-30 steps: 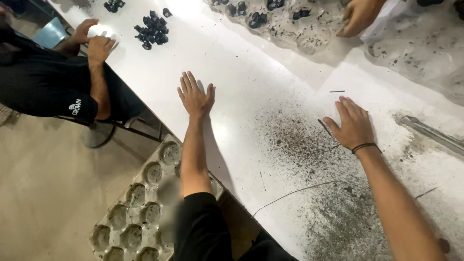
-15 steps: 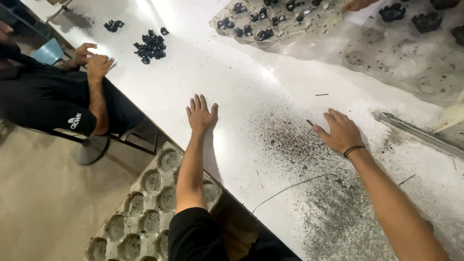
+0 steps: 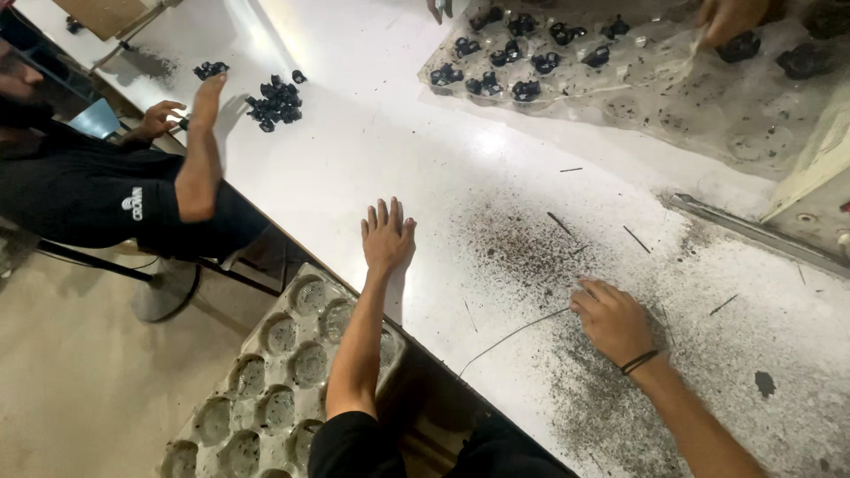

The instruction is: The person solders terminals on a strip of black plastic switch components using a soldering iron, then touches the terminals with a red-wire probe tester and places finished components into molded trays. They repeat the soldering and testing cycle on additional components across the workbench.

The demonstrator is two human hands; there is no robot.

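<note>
White table [image 3: 372, 150] bears the flat, released left hand [image 3: 387, 237]; right hand [image 3: 613, 320] seemingly pinches thin wire [image 3: 513, 332].

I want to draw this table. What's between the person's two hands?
In the head view, between the left hand and the right hand lies white table dusted with dark grit, plus a thin wire running toward the right hand.
</note>
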